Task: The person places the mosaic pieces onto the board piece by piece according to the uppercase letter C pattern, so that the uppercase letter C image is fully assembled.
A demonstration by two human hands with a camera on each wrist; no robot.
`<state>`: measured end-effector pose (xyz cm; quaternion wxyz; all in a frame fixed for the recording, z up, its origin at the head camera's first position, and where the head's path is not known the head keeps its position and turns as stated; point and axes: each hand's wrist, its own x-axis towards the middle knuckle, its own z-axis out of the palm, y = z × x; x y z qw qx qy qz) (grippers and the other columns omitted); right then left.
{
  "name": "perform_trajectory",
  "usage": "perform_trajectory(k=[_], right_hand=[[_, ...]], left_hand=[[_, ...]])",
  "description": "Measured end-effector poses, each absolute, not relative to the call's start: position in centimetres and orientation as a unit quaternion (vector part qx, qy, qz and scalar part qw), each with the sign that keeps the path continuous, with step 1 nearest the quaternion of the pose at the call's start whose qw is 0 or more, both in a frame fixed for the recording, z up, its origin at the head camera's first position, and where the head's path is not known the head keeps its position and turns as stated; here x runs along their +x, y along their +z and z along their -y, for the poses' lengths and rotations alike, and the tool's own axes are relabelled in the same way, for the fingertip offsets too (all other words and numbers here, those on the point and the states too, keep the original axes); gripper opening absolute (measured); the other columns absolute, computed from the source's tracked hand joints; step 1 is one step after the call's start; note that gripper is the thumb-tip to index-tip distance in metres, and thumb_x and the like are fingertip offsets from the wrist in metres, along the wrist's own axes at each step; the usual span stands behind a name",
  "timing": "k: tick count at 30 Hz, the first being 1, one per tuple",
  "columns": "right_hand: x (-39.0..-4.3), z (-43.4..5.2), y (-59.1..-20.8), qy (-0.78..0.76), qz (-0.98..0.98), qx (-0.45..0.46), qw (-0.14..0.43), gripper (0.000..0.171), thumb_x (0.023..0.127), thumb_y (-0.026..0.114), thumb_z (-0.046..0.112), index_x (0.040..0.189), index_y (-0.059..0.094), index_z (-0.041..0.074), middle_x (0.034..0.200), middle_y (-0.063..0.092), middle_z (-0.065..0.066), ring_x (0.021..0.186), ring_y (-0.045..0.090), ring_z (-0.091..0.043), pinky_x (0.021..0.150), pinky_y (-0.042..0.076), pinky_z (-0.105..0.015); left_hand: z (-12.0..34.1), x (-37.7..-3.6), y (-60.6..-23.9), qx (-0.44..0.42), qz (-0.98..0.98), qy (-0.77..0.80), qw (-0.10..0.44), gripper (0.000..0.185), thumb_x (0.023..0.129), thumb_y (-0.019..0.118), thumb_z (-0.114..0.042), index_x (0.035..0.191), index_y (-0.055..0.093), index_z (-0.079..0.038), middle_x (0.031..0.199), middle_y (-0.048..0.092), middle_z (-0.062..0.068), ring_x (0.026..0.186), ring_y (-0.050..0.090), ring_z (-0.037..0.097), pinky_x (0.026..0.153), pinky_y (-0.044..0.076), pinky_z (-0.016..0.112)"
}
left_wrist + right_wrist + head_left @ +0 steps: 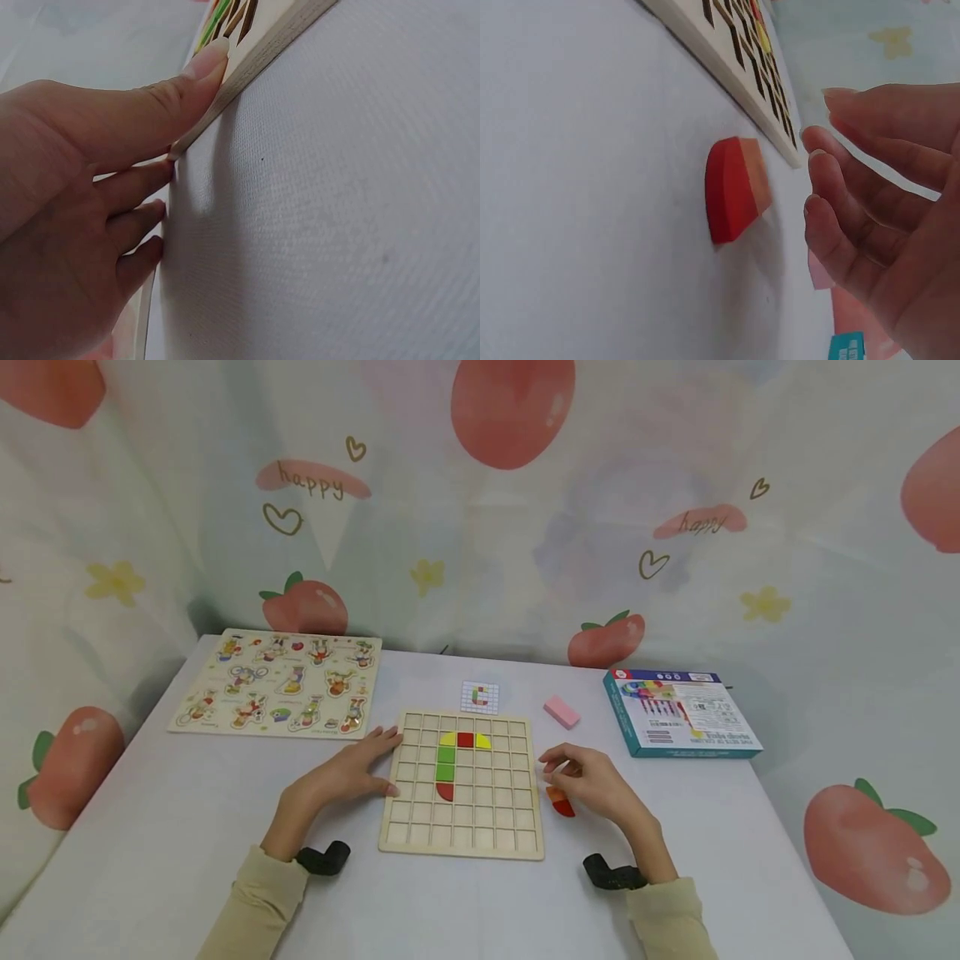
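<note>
- The left hand (352, 772) lies flat with straight fingers against the left edge of the wooden grid board (462, 835), thumb on its rim. If that pressure eases, I reckon the board could slide on the smooth white table (150, 852).
- The right hand (592, 781) hovers with loosely curled fingers, holding nothing, just over the red quarter-round piece (560, 802), which lies on the table just off the board's right edge. A careless reach could flick it away.
- The coloured pieces (450, 760) already seated in the grid sit loose; a bump of the board could lift them out.
- The pink block (562, 712) and the pattern card (480, 697) lie beyond the board, well clear.
</note>
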<state>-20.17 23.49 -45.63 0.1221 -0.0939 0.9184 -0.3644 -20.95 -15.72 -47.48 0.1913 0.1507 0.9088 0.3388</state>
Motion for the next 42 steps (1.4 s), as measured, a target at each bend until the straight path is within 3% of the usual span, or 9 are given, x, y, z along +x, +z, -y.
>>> perform_trajectory(k=[9,16,23,35,42], right_hand=[[-20.8,-25.7,-46.4,-0.368,-0.916,-0.072,0.142,0.023,0.093,0.073,0.017,0.116,0.073,0.013,0.107,0.071,-0.002,0.094,0.061,-0.021,0.08,0.054,-0.03],[-21.1,-26.7,-47.1,-0.377,-0.904,-0.111,0.17,0.027,0.088,0.08,0.014,0.112,0.072,0.008,0.094,0.063,-0.009,0.086,0.055,-0.021,0.07,0.047,-0.024],[-21.0,-26.5,-47.2,-0.363,-0.907,-0.132,0.169,0.026,0.084,0.086,0.021,0.104,0.073,0.011,0.096,0.057,-0.008,0.086,0.052,-0.019,0.07,0.044,-0.024],[-20.6,-26.3,-47.6,-0.354,-0.912,-0.124,0.162,0.02,0.086,0.082,0.014,0.098,0.067,0.01,0.091,0.057,-0.005,0.085,0.052,-0.019,0.069,0.044,-0.024],[-20.8,-25.8,-47.2,-0.349,-0.917,-0.104,0.16,0.017,0.09,0.081,0.023,0.094,0.069,0.012,0.083,0.062,-0.001,0.081,0.056,-0.018,0.07,0.048,-0.026]], left_hand=[[15.6,-20.9,-47.3,0.151,-0.909,0.337,0.193,0.09,0.086,0.083,-0.024,0.16,0.035,-0.006,0.171,0.023,0.013,0.16,0.01,0.037,0.127,0.017,0.059],[15.8,-20.9,-47.3,0.156,-0.908,0.34,0.19,0.088,0.088,0.082,-0.023,0.16,0.036,-0.005,0.17,0.025,0.014,0.159,0.011,0.039,0.126,0.017,0.061],[15.7,-20.9,-47.3,0.155,-0.906,0.344,0.192,0.088,0.086,0.083,-0.022,0.159,0.036,-0.005,0.17,0.025,0.014,0.16,0.011,0.039,0.126,0.017,0.061],[15.7,-20.6,-47.7,0.154,-0.903,0.349,0.196,0.089,0.086,0.083,-0.023,0.16,0.036,-0.005,0.17,0.025,0.014,0.159,0.012,0.039,0.126,0.018,0.061],[15.7,-20.8,-47.3,0.154,-0.906,0.345,0.192,0.089,0.087,0.083,-0.024,0.16,0.036,-0.005,0.17,0.025,0.014,0.159,0.012,0.039,0.126,0.018,0.061]])
